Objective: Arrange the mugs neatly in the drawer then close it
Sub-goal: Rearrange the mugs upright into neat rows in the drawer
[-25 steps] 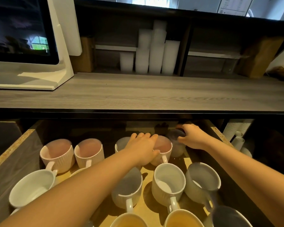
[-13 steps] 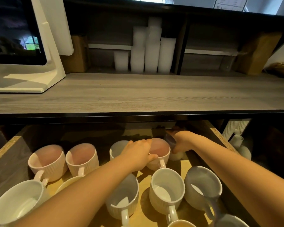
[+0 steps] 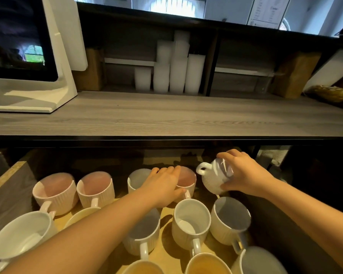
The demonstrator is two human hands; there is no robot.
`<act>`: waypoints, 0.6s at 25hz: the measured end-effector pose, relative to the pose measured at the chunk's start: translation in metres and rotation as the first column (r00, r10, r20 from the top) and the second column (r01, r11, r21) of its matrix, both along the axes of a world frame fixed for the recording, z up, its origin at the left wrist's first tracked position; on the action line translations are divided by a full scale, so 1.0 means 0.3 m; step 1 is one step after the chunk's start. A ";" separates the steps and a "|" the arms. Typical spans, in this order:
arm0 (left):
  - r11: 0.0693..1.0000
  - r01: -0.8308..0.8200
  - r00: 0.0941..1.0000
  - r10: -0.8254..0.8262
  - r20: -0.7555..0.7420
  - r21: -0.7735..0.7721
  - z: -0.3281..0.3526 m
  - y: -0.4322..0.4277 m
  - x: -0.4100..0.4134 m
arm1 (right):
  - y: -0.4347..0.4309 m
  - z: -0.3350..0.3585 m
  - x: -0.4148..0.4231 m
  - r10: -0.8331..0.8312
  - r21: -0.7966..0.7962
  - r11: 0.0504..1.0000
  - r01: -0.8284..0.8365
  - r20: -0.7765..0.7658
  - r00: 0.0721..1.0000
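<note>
The open drawer (image 3: 8, 175) under the counter holds several ribbed mugs in rows, pink, white and yellow. My right hand (image 3: 244, 173) holds a white mug (image 3: 214, 178) lifted and tilted over the back right corner, its handle pointing left. My left hand (image 3: 162, 186) rests on a pink mug (image 3: 188, 178) in the back row, fingers around its near side and rim. To its left stand a white mug (image 3: 137, 178) and two pink mugs (image 3: 96, 187) (image 3: 54, 191). White mugs (image 3: 190, 220) (image 3: 230, 218) fill the middle row.
A grey wood counter (image 3: 166, 115) overhangs the back of the drawer. On it stand a white monitor stand (image 3: 38, 95), stacked white cups (image 3: 176, 66) and brown paper bags (image 3: 295, 74). Dark cabinet wall lies right of the drawer.
My right hand has lifted the white mug out of the back right corner and tipped it, handle to the left. My left hand stays on the pink mug.
</note>
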State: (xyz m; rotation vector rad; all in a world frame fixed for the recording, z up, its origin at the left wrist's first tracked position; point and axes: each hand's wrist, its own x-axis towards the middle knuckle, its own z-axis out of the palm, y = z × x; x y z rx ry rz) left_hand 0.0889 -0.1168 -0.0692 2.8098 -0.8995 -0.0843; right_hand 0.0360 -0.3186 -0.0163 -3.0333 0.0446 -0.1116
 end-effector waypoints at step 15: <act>0.591 -0.162 0.903 -0.234 -0.359 -0.791 0.158 0.191 -0.096 | 0.194 0.102 -0.098 0.169 0.827 0.503 -0.253 0.193 0.967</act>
